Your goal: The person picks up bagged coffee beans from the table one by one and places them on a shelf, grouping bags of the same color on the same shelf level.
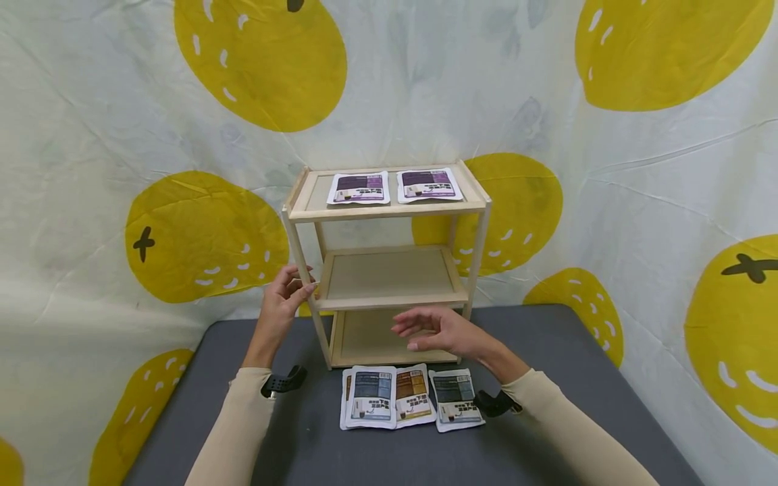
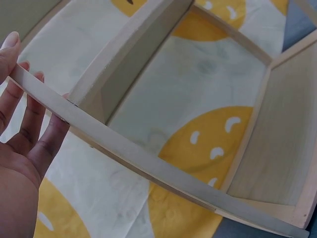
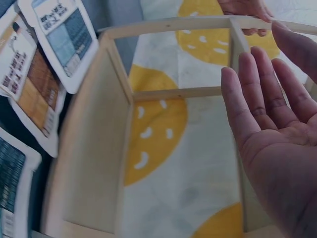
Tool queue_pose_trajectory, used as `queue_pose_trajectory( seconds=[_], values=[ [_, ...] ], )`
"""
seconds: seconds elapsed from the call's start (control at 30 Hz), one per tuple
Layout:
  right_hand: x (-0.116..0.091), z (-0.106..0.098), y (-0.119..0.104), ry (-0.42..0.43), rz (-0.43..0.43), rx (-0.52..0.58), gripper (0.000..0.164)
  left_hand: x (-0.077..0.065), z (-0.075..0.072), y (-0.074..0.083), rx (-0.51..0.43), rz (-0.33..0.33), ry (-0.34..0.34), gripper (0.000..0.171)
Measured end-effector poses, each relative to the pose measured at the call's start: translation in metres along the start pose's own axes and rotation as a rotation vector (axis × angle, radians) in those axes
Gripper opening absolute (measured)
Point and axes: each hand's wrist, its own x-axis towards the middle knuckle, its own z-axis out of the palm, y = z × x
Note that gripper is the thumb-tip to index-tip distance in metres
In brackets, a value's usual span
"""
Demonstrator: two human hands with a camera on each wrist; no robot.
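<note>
A three-tier wooden shelf [image 1: 392, 278] stands upright on the dark table. My left hand [image 1: 284, 304] holds its left front post, thumb on one side and fingers behind, as the left wrist view shows close up. My right hand [image 1: 442, 332], palm inward with fingers loosely bent and holding nothing, hovers before the bottom tier. Two purple-labelled pouches [image 1: 362, 188] lie side by side on the top tier. In front of the shelf, a blue-labelled pouch [image 1: 373, 397] overlaps an orange-labelled pouch [image 1: 415, 397]; a teal-labelled pouch [image 1: 456, 399] lies to their right, below my right wrist.
The dark grey table [image 1: 340, 462] extends to both sides of the shelf. Behind it hangs a pale cloth [image 1: 389, 88] printed with big yellow fruit. Black bands [image 1: 284, 382] are on both wrists.
</note>
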Motion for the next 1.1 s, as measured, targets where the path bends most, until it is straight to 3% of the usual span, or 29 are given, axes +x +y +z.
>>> queue_pose_trajectory(
  seconds=[0.6, 0.93, 1.1],
  values=[
    [0.005, 0.035, 0.050, 0.068, 0.090, 0.053, 0.055, 0.003, -0.001, -0.002, -0.002, -0.005, 0.000, 0.032],
    [0.008, 0.049, 0.074, 0.110, 0.148, 0.094, 0.059, -0.005, 0.005, 0.023, 0.010, 0.011, -0.017, 0.029],
    [0.008, 0.055, 0.079, 0.125, 0.161, 0.051, 0.059, -0.005, 0.006, 0.024, 0.005, 0.009, -0.016, 0.030]
  ],
)
